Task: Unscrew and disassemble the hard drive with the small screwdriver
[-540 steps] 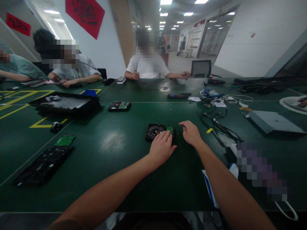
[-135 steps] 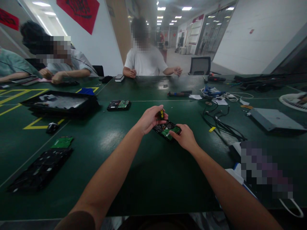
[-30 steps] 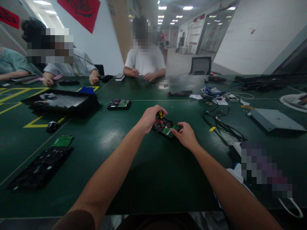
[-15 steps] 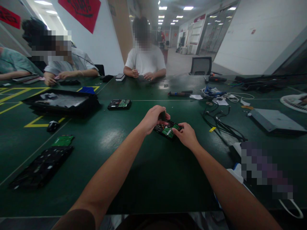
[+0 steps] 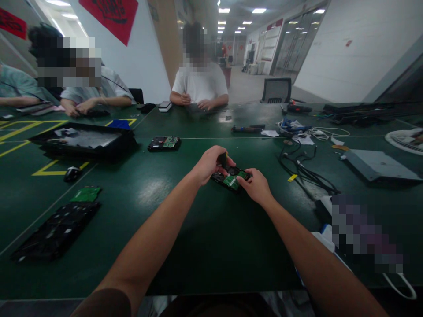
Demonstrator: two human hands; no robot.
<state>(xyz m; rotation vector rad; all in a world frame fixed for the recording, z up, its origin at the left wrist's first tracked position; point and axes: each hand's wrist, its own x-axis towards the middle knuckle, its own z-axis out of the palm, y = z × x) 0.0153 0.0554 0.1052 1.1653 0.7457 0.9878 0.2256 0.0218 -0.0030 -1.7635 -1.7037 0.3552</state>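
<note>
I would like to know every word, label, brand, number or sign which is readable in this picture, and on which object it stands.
No text is readable.
Large red paper diamond: dark characters, cropped and blurred.
Red paper sheet at left edge: marking cropped and blurred.
White label on the handled green circuit board: too small.
Small yellow tag by the black cables: too small.

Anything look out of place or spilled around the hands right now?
No spill shows. The black cables beyond the right hand stand out: they lie in a loose tangle rather than coiled. The hard drive that hand grips sits at a slant on the table.
</note>
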